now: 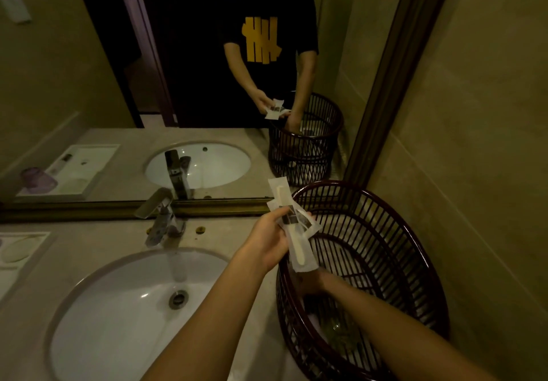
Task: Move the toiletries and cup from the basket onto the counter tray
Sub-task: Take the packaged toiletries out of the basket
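A dark red slatted basket (409,232) stands on the counter at the right, against the wall. My left hand (267,241) is over the basket's near-left rim and grips several clear-wrapped toiletry packets (293,226), one with a pale comb-like handle pointing down. My right hand (308,284) reaches down inside the basket, partly hidden by the packets and the slats; I cannot tell whether it holds anything. Something clear, maybe a cup (338,330), lies at the basket's bottom. The white counter tray (35,236) sits at the far left edge, holding a pale oval item.
A white oval sink (112,321) with a chrome faucet (161,217) fills the counter between tray and basket. A large mirror (178,84) behind shows the reflection of a person, the basket and the tray. The tiled wall (474,143) closes the right side.
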Demonstrator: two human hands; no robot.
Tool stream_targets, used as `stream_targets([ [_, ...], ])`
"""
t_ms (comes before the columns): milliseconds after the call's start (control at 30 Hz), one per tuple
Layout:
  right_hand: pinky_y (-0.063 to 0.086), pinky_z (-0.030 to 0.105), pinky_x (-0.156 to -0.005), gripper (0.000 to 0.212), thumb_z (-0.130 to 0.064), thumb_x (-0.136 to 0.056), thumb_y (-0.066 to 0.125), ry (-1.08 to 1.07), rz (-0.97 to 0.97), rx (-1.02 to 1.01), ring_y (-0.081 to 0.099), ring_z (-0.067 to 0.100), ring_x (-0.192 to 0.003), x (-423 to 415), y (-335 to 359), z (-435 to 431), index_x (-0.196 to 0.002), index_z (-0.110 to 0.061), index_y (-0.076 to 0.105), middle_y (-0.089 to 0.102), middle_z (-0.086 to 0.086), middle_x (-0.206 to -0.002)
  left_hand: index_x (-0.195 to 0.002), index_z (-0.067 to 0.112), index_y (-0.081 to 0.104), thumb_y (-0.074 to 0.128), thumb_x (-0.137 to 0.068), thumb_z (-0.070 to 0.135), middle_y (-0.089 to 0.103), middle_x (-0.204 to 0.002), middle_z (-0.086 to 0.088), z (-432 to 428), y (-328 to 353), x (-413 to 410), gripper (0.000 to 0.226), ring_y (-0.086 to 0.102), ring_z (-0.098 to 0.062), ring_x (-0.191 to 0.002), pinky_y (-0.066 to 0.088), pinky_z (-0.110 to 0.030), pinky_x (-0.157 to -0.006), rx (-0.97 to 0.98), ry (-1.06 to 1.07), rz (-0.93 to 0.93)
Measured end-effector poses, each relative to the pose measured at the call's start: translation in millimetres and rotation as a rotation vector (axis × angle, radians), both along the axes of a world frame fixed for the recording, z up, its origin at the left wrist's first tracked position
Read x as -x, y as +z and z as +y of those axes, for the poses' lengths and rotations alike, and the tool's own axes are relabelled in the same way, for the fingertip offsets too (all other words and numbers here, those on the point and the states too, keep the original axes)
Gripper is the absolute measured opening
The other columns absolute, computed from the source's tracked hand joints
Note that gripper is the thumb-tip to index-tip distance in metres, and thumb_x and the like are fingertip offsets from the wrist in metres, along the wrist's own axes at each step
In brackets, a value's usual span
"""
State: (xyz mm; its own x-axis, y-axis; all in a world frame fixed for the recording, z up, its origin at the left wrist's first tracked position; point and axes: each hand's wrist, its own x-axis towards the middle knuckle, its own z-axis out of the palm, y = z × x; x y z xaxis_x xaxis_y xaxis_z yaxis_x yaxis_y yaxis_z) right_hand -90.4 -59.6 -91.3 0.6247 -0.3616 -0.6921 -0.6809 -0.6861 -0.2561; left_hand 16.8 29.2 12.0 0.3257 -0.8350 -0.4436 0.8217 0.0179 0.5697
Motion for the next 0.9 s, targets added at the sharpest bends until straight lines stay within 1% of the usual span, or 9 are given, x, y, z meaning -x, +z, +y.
stream_targets([
  [67,0.051,0.041,-0.098,0.014,-0.017,-0.1,0.058,-0.029,-0.045,-0.012,0.053,0.025,-0.101,0.1,9.1,-10.6,-0.113,-0.015,0.058,0.06,0.019,-0.133,-0.131,-0.001,0.053,0.054,-0.097,0.013,0.069,-0.107,-0.026,0.4,0.9,-0.4,0.037,0.069,-0.036,-0.101,0.058,-0.051,-0.084,0.005,-0.001,-0.002],
  [133,0.051,0.037,-0.096,0.028,-0.021,-0.095,0.065,-0.108,-0.086,0.011,0.058,0.025,-0.111,5.6,20.9,-28.4,-0.123,-0.016,0.06,0.06,0.013,-0.135,-0.134,-0.001,0.05,0.053,-0.098,0.015,0.064,-0.121,-0.029,-0.2,-0.1,-1.9,0.04,0.063,-0.04,-0.114,0.051,-0.055,-0.097,0.015,-0.003,0.011],
  [200,0.056,0.034,-0.091,0.04,-0.02,-0.091,0.071,-0.245,-0.162,0.008,0.064,0.023,-0.11,14.9,34.9,-47.6,-0.129,-0.014,0.061,0.063,0.008,-0.127,-0.137,-0.002,0.047,0.05,-0.1,0.018,0.058,-0.131,-0.032,-1.0,-1.9,-3.6,0.043,0.058,-0.042,-0.122,0.045,-0.057,-0.104,0.014,0.001,0.033],
  [267,0.06,0.034,-0.083,0.028,-0.015,-0.089,0.072,-0.336,-0.217,-0.022,0.069,0.024,-0.1,22.5,50.0,-70.0,-0.116,-0.009,0.066,0.068,0.01,-0.114,-0.139,-0.002,0.046,0.049,-0.101,0.021,0.059,-0.128,-0.031,-1.9,-3.2,-4.6,0.044,0.057,-0.042,-0.123,0.042,-0.057,-0.106,0.013,-0.004,0.043],
  [367,0.06,0.034,-0.081,0.015,-0.015,-0.09,0.071,-0.388,-0.347,0.022,0.071,0.021,-0.092,32.0,85.8,-94.2,-0.105,-0.012,0.068,0.071,0.01,-0.104,-0.137,0.0,0.048,0.05,-0.101,0.022,0.067,-0.114,-0.028,-3.4,-4.5,-4.8,0.043,0.061,-0.04,-0.116,0.043,-0.057,-0.104,0.014,-0.006,0.042],
  [533,0.058,0.026,-0.068,0.015,-0.012,-0.091,0.07,-0.454,-0.601,-0.044,0.068,0.018,-0.083,40.3,158.6,-109.1,-0.106,-0.012,0.068,0.07,0.01,-0.102,-0.139,0.005,0.048,0.05,-0.1,0.028,0.057,-0.134,-0.03,-4.4,-3.1,-5.2,0.045,0.056,-0.042,-0.123,0.043,-0.058,-0.103,0.032,-0.01,0.056],
  [633,0.059,0.027,-0.072,0.02,-0.014,-0.091,0.071,-0.442,-0.719,-0.158,0.069,0.018,-0.086,32.4,192.0,-100.2,-0.111,-0.012,0.068,0.071,0.012,-0.106,-0.133,0.004,0.053,0.05,-0.1,0.034,0.057,-0.131,-0.029,-5.0,-4.2,-4.8,0.046,0.054,-0.043,-0.126,0.041,-0.059,-0.105,0.044,-0.02,0.059],
  [767,0.055,0.02,-0.06,0.022,-0.013,-0.09,0.071,-0.386,-0.726,-0.274,0.068,0.009,-0.071,3.0,205.0,-73.2,-0.112,-0.015,0.069,0.073,0.008,-0.1,-0.128,0.003,0.06,0.048,-0.099,0.04,0.067,-0.116,-0.022,-4.7,-4.0,-3.9,0.049,0.063,-0.037,-0.107,0.047,-0.053,-0.101,0.08,-0.009,0.038],
  [900,0.054,0.018,-0.056,0.019,-0.013,-0.089,0.073,-0.338,-0.663,-0.213,0.068,0.006,-0.063,-25.8,186.5,-52.1,-0.107,-0.008,0.07,0.072,0.005,-0.089,-0.132,0.006,0.06,0.042,-0.101,0.042,0.069,-0.119,-0.023,-2.0,-1.2,-3.7,0.05,0.071,-0.036,-0.099,0.059,-0.05,-0.074,0.137,0.01,0.12],
])
